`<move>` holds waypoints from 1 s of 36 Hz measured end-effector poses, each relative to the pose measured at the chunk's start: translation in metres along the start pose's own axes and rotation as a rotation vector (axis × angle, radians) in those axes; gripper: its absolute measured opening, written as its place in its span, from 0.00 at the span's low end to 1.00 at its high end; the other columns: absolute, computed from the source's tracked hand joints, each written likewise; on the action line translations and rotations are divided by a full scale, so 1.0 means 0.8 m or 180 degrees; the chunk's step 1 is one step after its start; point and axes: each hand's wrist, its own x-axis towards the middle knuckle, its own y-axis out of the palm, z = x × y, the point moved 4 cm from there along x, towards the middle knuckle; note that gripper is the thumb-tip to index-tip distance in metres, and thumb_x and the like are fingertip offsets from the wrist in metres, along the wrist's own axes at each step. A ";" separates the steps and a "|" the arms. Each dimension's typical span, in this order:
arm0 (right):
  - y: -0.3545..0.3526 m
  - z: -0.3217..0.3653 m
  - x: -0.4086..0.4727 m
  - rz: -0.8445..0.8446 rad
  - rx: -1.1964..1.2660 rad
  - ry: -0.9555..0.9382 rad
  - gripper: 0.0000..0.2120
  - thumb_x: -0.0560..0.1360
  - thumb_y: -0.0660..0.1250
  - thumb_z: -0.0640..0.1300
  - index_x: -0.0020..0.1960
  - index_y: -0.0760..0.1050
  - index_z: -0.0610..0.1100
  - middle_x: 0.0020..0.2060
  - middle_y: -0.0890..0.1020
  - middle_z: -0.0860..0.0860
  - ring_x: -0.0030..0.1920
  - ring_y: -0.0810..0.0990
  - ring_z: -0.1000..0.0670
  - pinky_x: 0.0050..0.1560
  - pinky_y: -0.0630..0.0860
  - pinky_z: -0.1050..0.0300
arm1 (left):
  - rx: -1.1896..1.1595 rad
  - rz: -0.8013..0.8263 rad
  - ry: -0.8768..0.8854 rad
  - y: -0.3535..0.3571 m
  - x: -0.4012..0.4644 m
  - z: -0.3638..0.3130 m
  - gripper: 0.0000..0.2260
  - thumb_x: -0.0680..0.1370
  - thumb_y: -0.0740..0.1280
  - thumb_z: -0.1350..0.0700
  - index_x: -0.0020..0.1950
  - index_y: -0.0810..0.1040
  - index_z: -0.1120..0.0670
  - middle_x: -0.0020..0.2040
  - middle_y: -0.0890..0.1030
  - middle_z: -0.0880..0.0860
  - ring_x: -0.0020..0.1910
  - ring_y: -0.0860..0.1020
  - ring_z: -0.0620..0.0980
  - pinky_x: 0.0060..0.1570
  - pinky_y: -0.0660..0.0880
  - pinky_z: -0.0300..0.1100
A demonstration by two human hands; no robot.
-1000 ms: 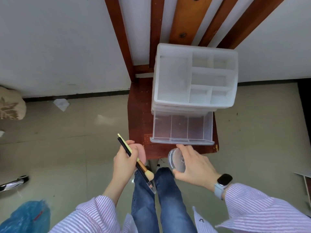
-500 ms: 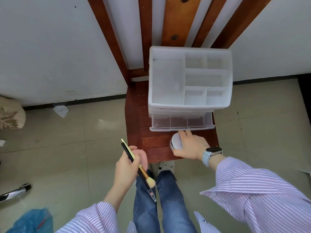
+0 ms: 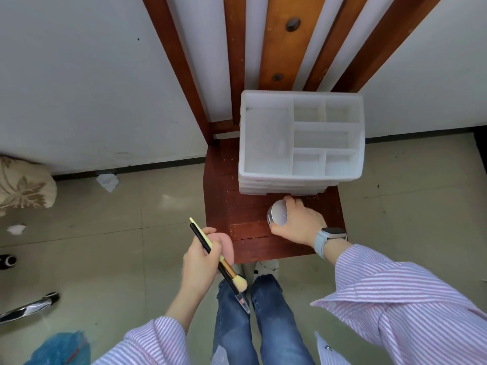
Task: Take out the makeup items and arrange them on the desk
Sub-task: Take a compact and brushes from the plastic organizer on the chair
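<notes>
My right hand (image 3: 300,222) gripped the round silver compact (image 3: 277,216) on the wooden seat (image 3: 247,206), just in front of the white organizer (image 3: 266,143). My left hand (image 3: 201,256) clutched two brushes (image 3: 224,264) and a pink sponge (image 3: 226,248) beside the seat's front corner.

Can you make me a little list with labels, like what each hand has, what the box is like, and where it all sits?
left hand: holds a makeup brush, a black pencil and a pink sponge
right hand: holds a round silver compact on the wooden chair seat
organizer box: white plastic, top compartments look empty, drawer closed
box place: back of the chair seat
wrist: smartwatch on the right arm
floor: crumpled tissue
</notes>
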 end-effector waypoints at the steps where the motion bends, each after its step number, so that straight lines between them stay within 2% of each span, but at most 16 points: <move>1: -0.002 -0.001 -0.012 -0.0010 0.0106 0.0042 0.36 0.68 0.64 0.62 0.69 0.57 0.47 0.64 0.69 0.46 0.59 0.75 0.41 0.53 0.72 0.51 | 0.0027 0.0014 0.0059 -0.002 -0.002 -0.007 0.09 0.78 0.61 0.60 0.56 0.73 0.51 0.42 0.77 0.48 0.40 0.74 0.40 0.28 0.67 0.22; 5: -0.015 -0.012 -0.066 -0.0157 0.0655 0.0370 0.35 0.68 0.63 0.64 0.68 0.58 0.50 0.62 0.69 0.49 0.58 0.74 0.42 0.54 0.71 0.51 | 0.0000 0.0108 0.0301 -0.008 -0.011 -0.046 0.07 0.78 0.60 0.58 0.55 0.73 0.50 0.43 0.78 0.51 0.39 0.76 0.42 0.29 0.69 0.24; 7: -0.026 -0.020 -0.100 -0.0306 0.1002 0.0586 0.36 0.69 0.62 0.64 0.70 0.55 0.51 0.65 0.67 0.50 0.61 0.72 0.42 0.57 0.69 0.51 | 0.0011 0.0235 0.0436 -0.008 -0.021 -0.072 0.07 0.79 0.60 0.57 0.55 0.72 0.51 0.41 0.78 0.51 0.38 0.78 0.45 0.32 0.75 0.32; 10: -0.049 -0.031 -0.163 -0.0697 0.1538 0.0791 0.39 0.69 0.63 0.63 0.74 0.50 0.51 0.71 0.62 0.50 0.66 0.68 0.42 0.64 0.65 0.49 | 0.0124 0.0581 0.0774 -0.004 -0.046 -0.120 0.07 0.79 0.60 0.56 0.56 0.72 0.52 0.42 0.78 0.51 0.40 0.79 0.46 0.37 0.78 0.38; 13: -0.076 -0.044 -0.238 -0.1146 0.1978 0.0951 0.40 0.70 0.65 0.61 0.74 0.48 0.53 0.72 0.61 0.50 0.68 0.67 0.42 0.65 0.64 0.48 | 0.0361 0.0967 0.1209 0.007 -0.085 -0.178 0.07 0.78 0.60 0.54 0.55 0.72 0.51 0.46 0.79 0.51 0.44 0.79 0.46 0.44 0.79 0.43; 15: -0.091 -0.056 -0.292 -0.1446 0.2119 0.1063 0.38 0.70 0.64 0.59 0.73 0.49 0.53 0.72 0.61 0.50 0.67 0.67 0.43 0.65 0.64 0.49 | 0.0487 0.1209 0.1458 0.018 -0.119 -0.215 0.08 0.79 0.59 0.53 0.55 0.73 0.52 0.45 0.80 0.50 0.43 0.79 0.45 0.43 0.78 0.37; 19: -0.109 -0.077 -0.391 -0.1858 0.2178 0.1251 0.35 0.71 0.64 0.60 0.72 0.51 0.54 0.70 0.63 0.52 0.66 0.68 0.47 0.63 0.65 0.53 | 0.0512 0.1585 0.1927 0.051 -0.197 -0.271 0.05 0.80 0.59 0.53 0.54 0.72 0.50 0.46 0.80 0.52 0.47 0.80 0.51 0.51 0.77 0.54; 21: -0.114 -0.090 -0.445 -0.2056 0.2125 0.1382 0.35 0.71 0.63 0.61 0.72 0.51 0.55 0.70 0.64 0.54 0.65 0.69 0.48 0.61 0.66 0.54 | 0.0522 0.1764 0.2114 0.070 -0.242 -0.289 0.03 0.79 0.59 0.53 0.51 0.72 0.48 0.46 0.79 0.52 0.47 0.80 0.52 0.52 0.77 0.56; 24: -0.100 -0.122 -0.558 -0.2522 0.2136 0.1763 0.36 0.71 0.62 0.63 0.72 0.50 0.57 0.70 0.64 0.56 0.64 0.70 0.49 0.59 0.67 0.55 | 0.0613 0.2323 0.2457 0.112 -0.350 -0.301 0.03 0.78 0.60 0.52 0.49 0.73 0.48 0.47 0.80 0.53 0.46 0.80 0.52 0.49 0.78 0.54; 25: -0.089 -0.131 -0.595 -0.2683 0.2152 0.1900 0.36 0.70 0.62 0.64 0.72 0.50 0.57 0.70 0.64 0.55 0.64 0.70 0.49 0.59 0.67 0.55 | 0.0667 0.2522 0.2589 0.126 -0.388 -0.299 0.03 0.78 0.61 0.52 0.48 0.73 0.49 0.47 0.80 0.53 0.45 0.80 0.50 0.47 0.79 0.50; 28: -0.037 -0.154 -0.714 -0.3130 0.2217 0.2375 0.35 0.70 0.63 0.63 0.72 0.51 0.57 0.70 0.64 0.56 0.63 0.71 0.51 0.59 0.68 0.56 | 0.0864 0.3092 0.2937 0.163 -0.507 -0.271 0.04 0.78 0.61 0.54 0.49 0.74 0.52 0.45 0.80 0.54 0.40 0.80 0.47 0.31 0.76 0.35; 29: -0.013 -0.160 -0.754 -0.3267 0.2268 0.2547 0.35 0.70 0.63 0.63 0.72 0.52 0.56 0.70 0.64 0.56 0.63 0.71 0.52 0.59 0.68 0.57 | 0.0950 0.3271 0.3047 0.175 -0.547 -0.255 0.05 0.78 0.61 0.54 0.50 0.74 0.54 0.45 0.81 0.54 0.41 0.80 0.49 0.31 0.76 0.36; 32: 0.080 -0.166 -0.871 -0.3592 0.2484 0.3102 0.35 0.69 0.64 0.63 0.71 0.54 0.57 0.68 0.65 0.57 0.62 0.72 0.53 0.58 0.69 0.57 | 0.1252 0.3783 0.3329 0.203 -0.666 -0.187 0.04 0.78 0.61 0.53 0.48 0.74 0.52 0.45 0.81 0.54 0.44 0.81 0.52 0.47 0.79 0.49; 36: 0.235 -0.151 -1.012 -0.3862 0.2855 0.3770 0.27 0.64 0.63 0.65 0.59 0.61 0.58 0.56 0.73 0.58 0.53 0.76 0.55 0.53 0.75 0.53 | 0.1626 0.4557 0.3620 0.209 -0.826 -0.056 0.05 0.78 0.61 0.52 0.51 0.74 0.52 0.44 0.80 0.53 0.45 0.80 0.53 0.47 0.79 0.53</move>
